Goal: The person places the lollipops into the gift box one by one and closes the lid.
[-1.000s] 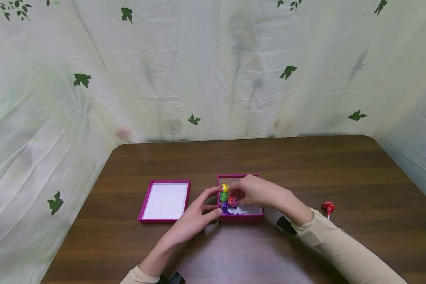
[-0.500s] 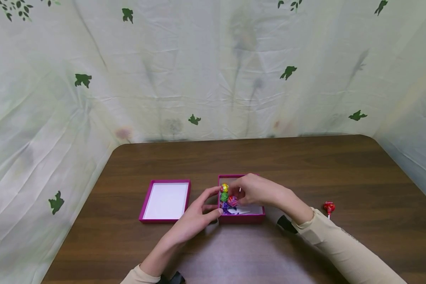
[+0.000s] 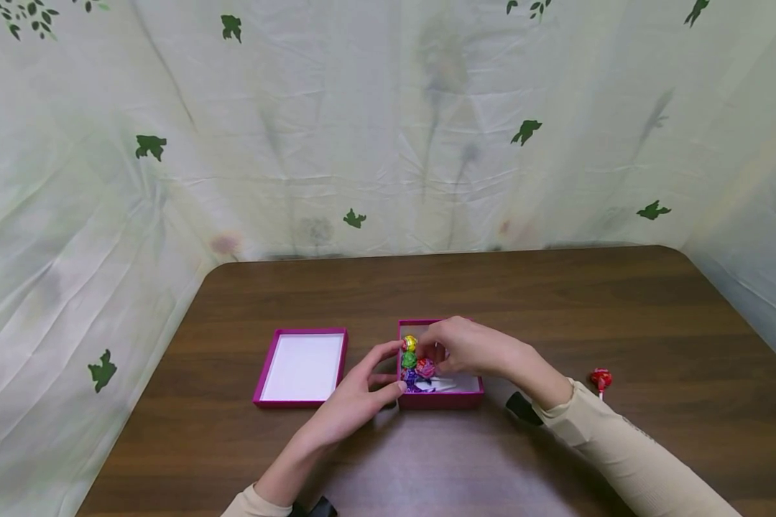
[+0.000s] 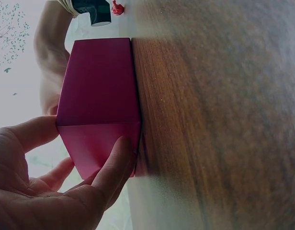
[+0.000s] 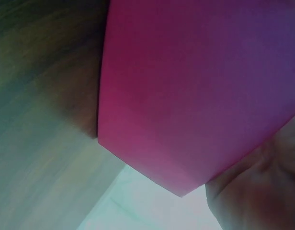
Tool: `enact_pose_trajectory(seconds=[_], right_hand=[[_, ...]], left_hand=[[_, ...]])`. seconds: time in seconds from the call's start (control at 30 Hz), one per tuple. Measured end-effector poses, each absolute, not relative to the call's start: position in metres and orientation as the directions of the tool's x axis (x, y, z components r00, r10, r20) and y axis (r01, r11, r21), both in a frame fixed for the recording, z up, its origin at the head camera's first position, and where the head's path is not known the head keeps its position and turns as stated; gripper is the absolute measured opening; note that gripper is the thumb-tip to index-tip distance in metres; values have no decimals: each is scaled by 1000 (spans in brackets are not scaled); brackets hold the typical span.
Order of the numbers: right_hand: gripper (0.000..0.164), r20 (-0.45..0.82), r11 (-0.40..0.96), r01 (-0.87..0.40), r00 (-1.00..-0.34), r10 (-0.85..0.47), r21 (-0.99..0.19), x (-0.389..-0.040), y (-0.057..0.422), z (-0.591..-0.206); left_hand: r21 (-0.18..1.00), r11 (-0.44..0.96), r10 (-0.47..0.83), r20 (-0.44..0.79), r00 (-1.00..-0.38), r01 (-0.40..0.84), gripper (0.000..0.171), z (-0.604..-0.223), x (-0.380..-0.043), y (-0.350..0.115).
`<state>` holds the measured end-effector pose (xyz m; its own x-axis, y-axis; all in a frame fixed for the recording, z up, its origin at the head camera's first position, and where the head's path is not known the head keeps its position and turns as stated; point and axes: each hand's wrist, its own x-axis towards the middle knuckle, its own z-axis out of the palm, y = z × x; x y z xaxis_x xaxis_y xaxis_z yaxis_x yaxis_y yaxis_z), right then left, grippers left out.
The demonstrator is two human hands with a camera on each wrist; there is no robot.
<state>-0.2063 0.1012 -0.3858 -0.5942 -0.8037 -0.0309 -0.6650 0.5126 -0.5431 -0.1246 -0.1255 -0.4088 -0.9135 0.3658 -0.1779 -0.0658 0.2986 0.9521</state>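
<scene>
A magenta open box [image 3: 440, 402] holds several wrapped lollipops along its left side: a yellow lollipop [image 3: 410, 342], a green lollipop [image 3: 409, 359], a purple lollipop [image 3: 410, 378] and a pink-red lollipop [image 3: 425, 369]. White sticks [image 3: 440, 385] show near the front wall. My left hand [image 3: 362, 391] touches the box's left end with fairly straight fingers; in the left wrist view, a fingertip lies on the magenta side wall [image 4: 102, 91]. My right hand [image 3: 468, 348] reaches into the box, its fingers curled at the pink-red lollipop, pinching it, fingertips partly hidden.
Left of the box lies the magenta-rimmed lid [image 3: 302, 366], white inside up. A red lollipop [image 3: 601, 377] rests on the brown table [image 3: 524, 287] beside the right sleeve [image 3: 621, 445]. A pale patterned curtain [image 3: 388, 143] stands behind the table.
Both hands stay almost where they were. The right fingers shift slightly in the box, and a white bit seen between them half a second ago no longer shows.
</scene>
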Motion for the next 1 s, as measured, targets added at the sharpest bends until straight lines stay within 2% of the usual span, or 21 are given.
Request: enact_pose_trajectory(seconds=[0.23, 0.53, 0.73, 1.0], right_hand=[[27, -32, 484, -646, -580, -814, -591, -209, 104, -383], [27, 45, 400, -585, -600, -798, -705, -209, 110, -386], [25, 96, 334, -519, -637, -765, -787, -203, 115, -381], [23, 202, 333, -552, -696, -689, -765, -189, 130, -366]], left_hand=[[954, 296, 366, -166, -916, -55, 57, -409, -125, -125], [956, 292, 372, -147, -916, -35, 57, -410, -125, -125], [954, 298, 373, -156, -915, -41, 58, -410, -124, -126], [951, 305, 369, -162, -915, -46, 58, -410, -125, -125]])
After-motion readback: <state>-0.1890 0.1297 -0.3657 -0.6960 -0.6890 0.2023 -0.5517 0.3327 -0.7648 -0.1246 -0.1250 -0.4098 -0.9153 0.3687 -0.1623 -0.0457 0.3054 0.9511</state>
